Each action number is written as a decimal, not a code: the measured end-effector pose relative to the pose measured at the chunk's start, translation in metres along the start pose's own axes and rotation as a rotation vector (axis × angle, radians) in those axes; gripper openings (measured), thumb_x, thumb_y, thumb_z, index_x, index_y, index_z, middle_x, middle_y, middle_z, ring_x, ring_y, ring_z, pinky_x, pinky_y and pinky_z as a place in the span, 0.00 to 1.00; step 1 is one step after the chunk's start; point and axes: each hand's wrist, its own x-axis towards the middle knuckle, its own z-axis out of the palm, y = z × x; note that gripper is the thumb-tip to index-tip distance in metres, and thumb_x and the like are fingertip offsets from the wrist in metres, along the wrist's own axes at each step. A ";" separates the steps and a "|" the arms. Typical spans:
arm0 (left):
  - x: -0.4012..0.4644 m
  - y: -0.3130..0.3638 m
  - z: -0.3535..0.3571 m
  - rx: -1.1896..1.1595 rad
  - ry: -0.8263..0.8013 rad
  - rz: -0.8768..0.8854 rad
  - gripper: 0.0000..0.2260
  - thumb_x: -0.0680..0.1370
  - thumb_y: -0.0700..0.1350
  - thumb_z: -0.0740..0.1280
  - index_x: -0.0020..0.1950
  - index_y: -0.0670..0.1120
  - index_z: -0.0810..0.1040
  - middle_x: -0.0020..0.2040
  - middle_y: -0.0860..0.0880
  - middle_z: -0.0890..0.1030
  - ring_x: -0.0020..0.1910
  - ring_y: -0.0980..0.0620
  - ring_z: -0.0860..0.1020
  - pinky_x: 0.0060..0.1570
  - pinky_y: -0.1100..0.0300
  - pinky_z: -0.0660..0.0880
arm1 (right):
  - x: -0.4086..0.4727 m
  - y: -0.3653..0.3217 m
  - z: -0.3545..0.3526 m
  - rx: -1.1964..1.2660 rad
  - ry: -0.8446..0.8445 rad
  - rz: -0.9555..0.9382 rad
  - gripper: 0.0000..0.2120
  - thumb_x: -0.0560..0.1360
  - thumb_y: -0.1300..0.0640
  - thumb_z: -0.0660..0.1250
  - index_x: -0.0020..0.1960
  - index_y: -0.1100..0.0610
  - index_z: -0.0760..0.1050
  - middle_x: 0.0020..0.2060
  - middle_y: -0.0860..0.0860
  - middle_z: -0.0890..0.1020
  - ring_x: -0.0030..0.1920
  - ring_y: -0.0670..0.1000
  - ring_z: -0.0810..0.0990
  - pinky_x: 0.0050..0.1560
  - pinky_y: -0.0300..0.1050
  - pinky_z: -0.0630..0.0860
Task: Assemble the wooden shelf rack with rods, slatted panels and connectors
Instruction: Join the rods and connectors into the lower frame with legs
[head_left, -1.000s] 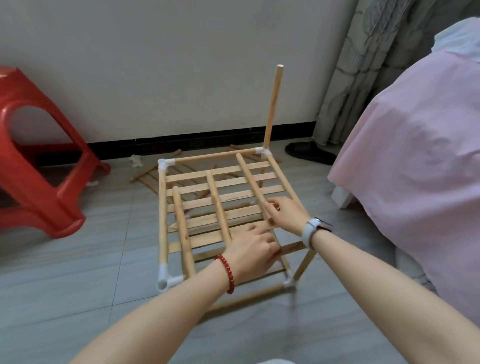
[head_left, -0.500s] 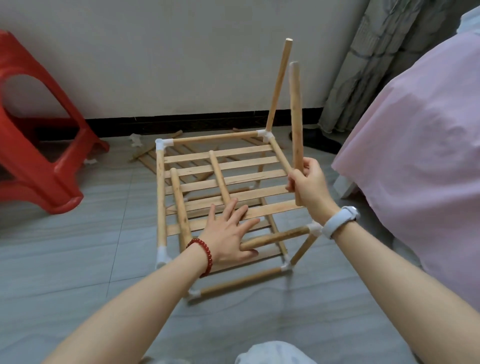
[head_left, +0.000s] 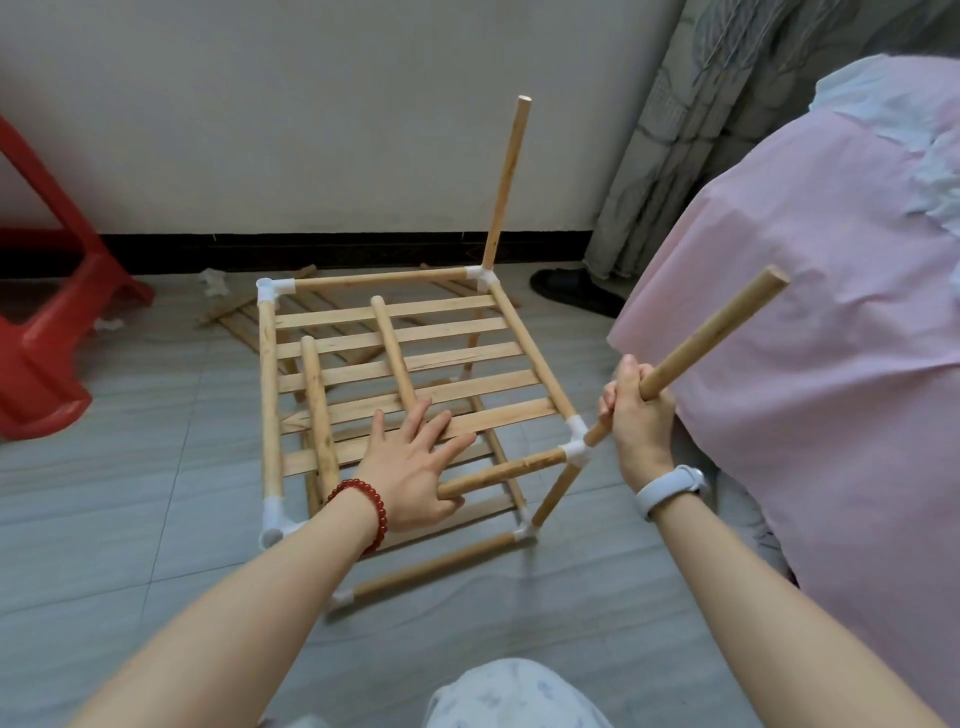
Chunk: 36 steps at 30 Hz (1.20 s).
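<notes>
The half-built wooden rack stands on the floor, its slatted panel on top and white connectors at the corners. One rod rises upright from the far right connector. My right hand grips another rod, tilted up to the right, its lower end at the near right connector. My left hand presses flat on the slats and the front rail, fingers spread. Two loose rods lie across the panel.
A red plastic stool stands at the left. A bed with a pink cover fills the right side, close to the tilted rod. Spare slats lie on the floor behind the rack, near a dark slipper and a curtain.
My right hand picked a rod up off the panel, held it upright, then tilted it to the right and brought its lower end down to the near right connector. My left hand opened flat.
</notes>
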 end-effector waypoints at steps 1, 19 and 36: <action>0.000 0.000 0.000 -0.002 0.000 -0.001 0.33 0.75 0.64 0.57 0.76 0.59 0.47 0.78 0.50 0.45 0.75 0.46 0.35 0.69 0.32 0.42 | 0.001 0.001 0.000 -0.002 -0.003 -0.001 0.16 0.81 0.54 0.56 0.34 0.55 0.62 0.24 0.50 0.67 0.24 0.44 0.68 0.27 0.35 0.69; 0.005 -0.006 0.008 -0.103 0.028 -0.065 0.38 0.71 0.69 0.59 0.75 0.60 0.47 0.77 0.53 0.47 0.75 0.45 0.35 0.65 0.30 0.38 | 0.016 -0.006 0.005 -0.257 -0.292 0.006 0.16 0.79 0.56 0.60 0.33 0.55 0.67 0.25 0.48 0.71 0.27 0.44 0.71 0.37 0.41 0.72; 0.005 -0.003 0.008 -0.081 0.029 -0.068 0.36 0.72 0.67 0.59 0.75 0.59 0.48 0.77 0.52 0.48 0.75 0.45 0.35 0.66 0.29 0.39 | 0.026 -0.042 -0.005 0.244 -0.024 -0.108 0.22 0.71 0.55 0.61 0.19 0.50 0.64 0.17 0.44 0.63 0.18 0.45 0.61 0.22 0.35 0.60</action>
